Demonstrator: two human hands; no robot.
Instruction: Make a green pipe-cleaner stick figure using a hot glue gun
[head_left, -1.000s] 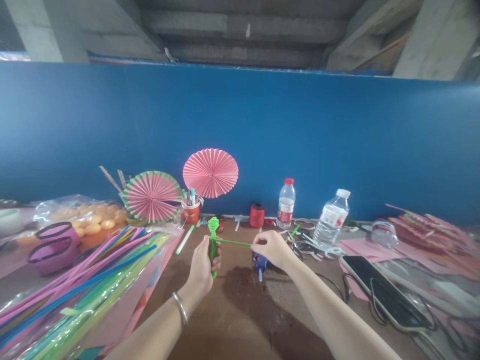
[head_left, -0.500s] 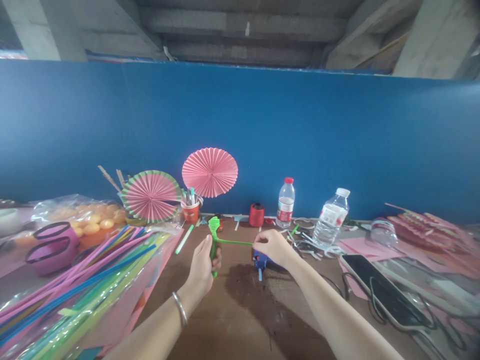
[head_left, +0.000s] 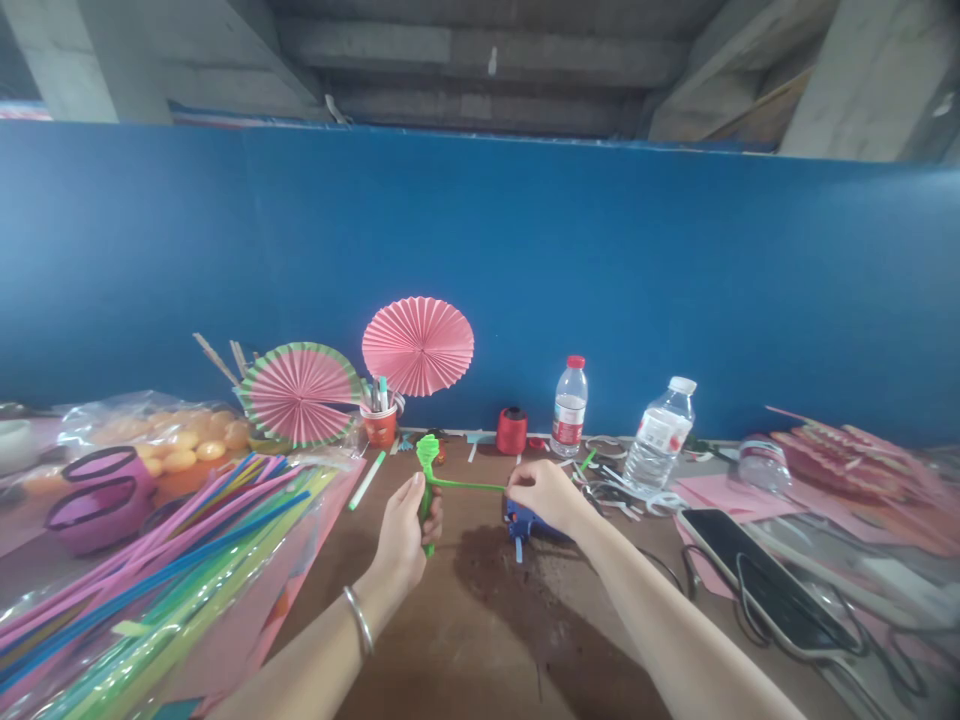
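Note:
My left hand point(head_left: 409, 525) is closed around a bright green pipe-cleaner shape point(head_left: 428, 455), held upright with a looped, bunched top and its lower end showing under the fingers. From just below that top, a green pipe-cleaner strand point(head_left: 472, 486) runs nearly level to the right. Its far end is pinched between the fingertips of my right hand point(head_left: 546, 495). Behind and below the right hand lies a blue object point(head_left: 525, 520), partly covered, whose kind I cannot make out. A silver bangle point(head_left: 358, 620) circles my left wrist.
Coloured pipe cleaners point(head_left: 187, 560) in clear plastic lie left. Behind stand pink folded paper fans point(head_left: 418, 345), a cup of pens point(head_left: 380, 428), a red thread spool point(head_left: 511, 432) and bottles point(head_left: 570, 410). A phone point(head_left: 765, 580) with cables lies right. A capped marker point(head_left: 367, 481) lies near my left hand.

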